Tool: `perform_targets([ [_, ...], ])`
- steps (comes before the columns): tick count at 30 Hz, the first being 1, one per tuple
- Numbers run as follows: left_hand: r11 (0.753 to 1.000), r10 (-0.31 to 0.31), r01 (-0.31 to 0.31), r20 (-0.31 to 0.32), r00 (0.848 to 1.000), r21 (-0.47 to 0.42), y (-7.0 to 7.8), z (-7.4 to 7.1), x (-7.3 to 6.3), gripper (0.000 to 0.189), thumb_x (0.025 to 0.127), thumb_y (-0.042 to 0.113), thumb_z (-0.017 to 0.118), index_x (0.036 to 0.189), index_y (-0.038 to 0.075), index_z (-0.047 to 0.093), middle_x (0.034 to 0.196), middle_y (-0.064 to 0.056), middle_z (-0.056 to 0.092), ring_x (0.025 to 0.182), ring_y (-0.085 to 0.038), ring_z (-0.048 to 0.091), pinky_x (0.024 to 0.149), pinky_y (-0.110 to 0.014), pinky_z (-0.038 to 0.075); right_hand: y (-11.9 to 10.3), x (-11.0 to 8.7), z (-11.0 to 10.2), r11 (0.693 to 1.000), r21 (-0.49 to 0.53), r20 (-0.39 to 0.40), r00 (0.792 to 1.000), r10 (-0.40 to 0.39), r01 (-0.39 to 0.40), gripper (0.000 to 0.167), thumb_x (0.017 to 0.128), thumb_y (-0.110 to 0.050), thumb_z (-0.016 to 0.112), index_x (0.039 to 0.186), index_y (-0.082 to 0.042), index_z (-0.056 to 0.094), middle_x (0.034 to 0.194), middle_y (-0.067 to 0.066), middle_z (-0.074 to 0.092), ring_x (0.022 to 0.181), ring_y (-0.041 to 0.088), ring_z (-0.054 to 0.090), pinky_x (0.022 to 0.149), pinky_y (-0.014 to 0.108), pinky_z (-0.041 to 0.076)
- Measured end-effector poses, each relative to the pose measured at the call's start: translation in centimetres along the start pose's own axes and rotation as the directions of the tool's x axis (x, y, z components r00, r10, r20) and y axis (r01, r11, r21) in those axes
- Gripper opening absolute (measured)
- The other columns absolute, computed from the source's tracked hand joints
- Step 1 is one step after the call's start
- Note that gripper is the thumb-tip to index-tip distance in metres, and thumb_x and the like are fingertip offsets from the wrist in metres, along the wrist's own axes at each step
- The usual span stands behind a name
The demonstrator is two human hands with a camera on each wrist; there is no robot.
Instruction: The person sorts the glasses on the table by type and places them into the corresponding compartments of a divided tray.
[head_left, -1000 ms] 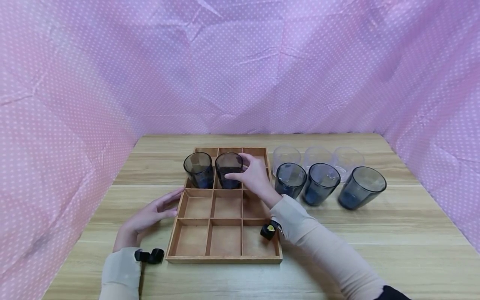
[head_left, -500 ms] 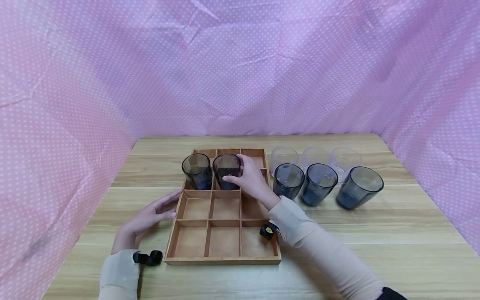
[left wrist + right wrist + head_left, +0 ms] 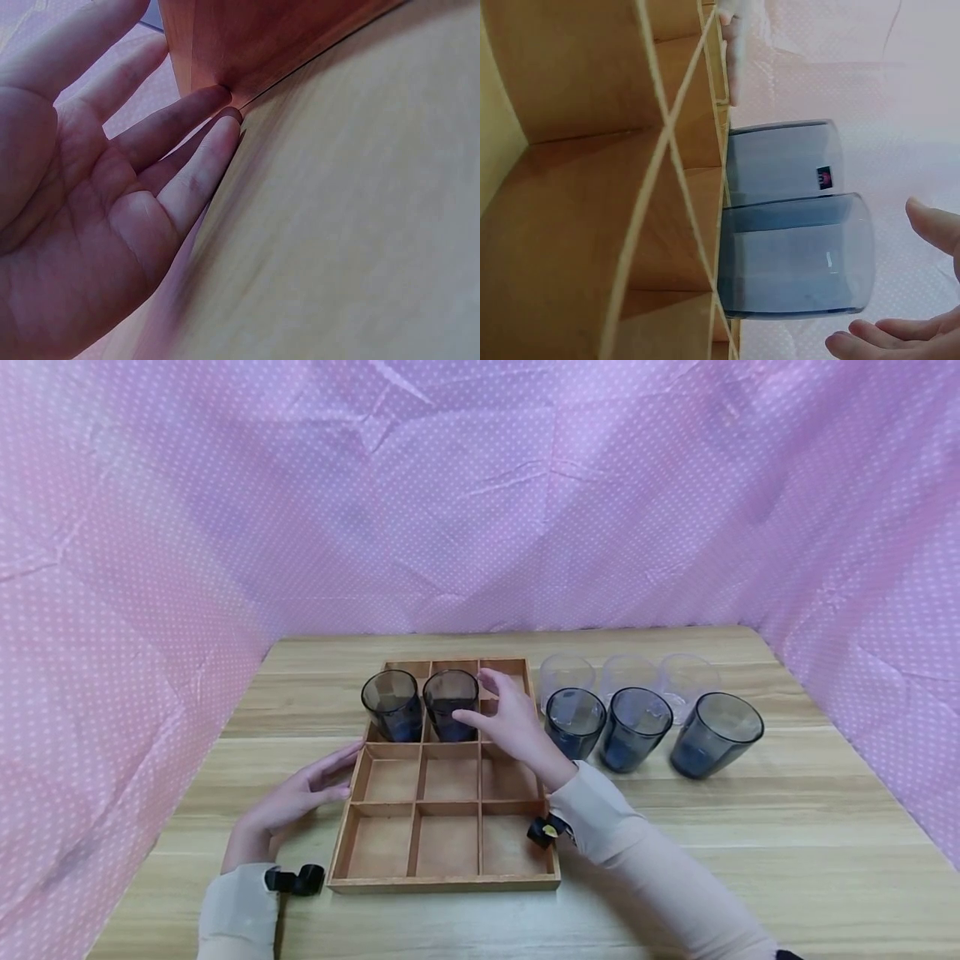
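Note:
Two dark tinted glasses stand upright in the wooden divided tray (image 3: 444,885), toward its back: one glass (image 3: 393,710) in the left column, another glass (image 3: 444,706) in the middle column. My right hand (image 3: 517,727) is just right of the middle glass, thumb and fingers spread apart. In the right wrist view, a gap shows between the hand's fingers (image 3: 885,334) and that glass (image 3: 795,259). My left hand (image 3: 300,793) rests beside the tray, its fairly straight fingertips touching the left outer wall; in the left wrist view they meet the wall's (image 3: 262,45) lower edge.
Right of the tray, three more tinted glasses stand in a row: a near one (image 3: 575,727), a middle one (image 3: 636,731) and an outer one (image 3: 716,735). Behind them are three clear glasses (image 3: 566,672). Pink dotted cloth (image 3: 480,527) hangs around the wooden table (image 3: 787,860).
My right hand has let go of the middle tinted glass and drawn slightly right, its fingers spreading. The left hand stays at the tray wall. The head view has shifted slightly.

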State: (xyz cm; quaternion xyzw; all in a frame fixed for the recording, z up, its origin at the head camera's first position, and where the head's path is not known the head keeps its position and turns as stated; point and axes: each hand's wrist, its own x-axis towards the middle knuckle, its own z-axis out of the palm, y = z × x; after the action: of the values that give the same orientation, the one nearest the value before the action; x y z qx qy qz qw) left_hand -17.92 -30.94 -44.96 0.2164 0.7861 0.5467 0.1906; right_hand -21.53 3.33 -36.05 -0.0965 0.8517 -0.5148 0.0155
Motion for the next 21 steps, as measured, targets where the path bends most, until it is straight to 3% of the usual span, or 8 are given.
perform_targets([
  [8, 1.000, 0.018, -0.018, 0.005, 1.000, -0.007, -0.2, 0.0, 0.1, 0.066, 0.097, 0.008, 0.055, 0.154, 0.006, 0.021, 0.158, -0.029, 0.015, 0.128, 0.018, 0.034, 0.101, -0.004, 0.029, -0.5, -1.2, -1.1, 0.999, 0.023, 0.024, 0.999, 0.033, -0.033, 0.073, 0.084, -0.029, 0.076, 0.145, -0.008, 0.041, 0.148, 0.010, 0.047, 0.137, 0.025, 0.045, 0.111, 0.044, 0.041],
  [14, 1.000, 0.011, -0.010, 0.013, 1.000, -0.023, -0.1, 0.0, 0.1, 0.068, 0.097, 0.008, 0.055, 0.155, 0.007, 0.020, 0.158, -0.027, 0.016, 0.129, 0.017, 0.034, 0.102, -0.005, 0.029, -0.6, -2.1, -2.3, 0.997, 0.078, 0.039, 0.999, 0.006, -0.009, 0.069, 0.086, -0.026, 0.074, 0.143, -0.006, 0.042, 0.148, 0.013, 0.047, 0.136, 0.029, 0.045, 0.112, 0.043, 0.039],
  [21, 0.999, 0.017, -0.016, 0.015, 1.000, -0.031, -0.1, 0.0, 0.0, 0.068, 0.097, 0.008, 0.055, 0.155, 0.007, 0.019, 0.159, -0.026, 0.015, 0.129, 0.017, 0.033, 0.103, -0.004, 0.029, -1.2, -2.8, -3.5, 0.998, 0.060, 0.035, 0.999, -0.026, 0.024, 0.067, 0.087, -0.029, 0.073, 0.143, -0.007, 0.043, 0.147, 0.011, 0.048, 0.137, 0.025, 0.044, 0.114, 0.039, 0.038],
])
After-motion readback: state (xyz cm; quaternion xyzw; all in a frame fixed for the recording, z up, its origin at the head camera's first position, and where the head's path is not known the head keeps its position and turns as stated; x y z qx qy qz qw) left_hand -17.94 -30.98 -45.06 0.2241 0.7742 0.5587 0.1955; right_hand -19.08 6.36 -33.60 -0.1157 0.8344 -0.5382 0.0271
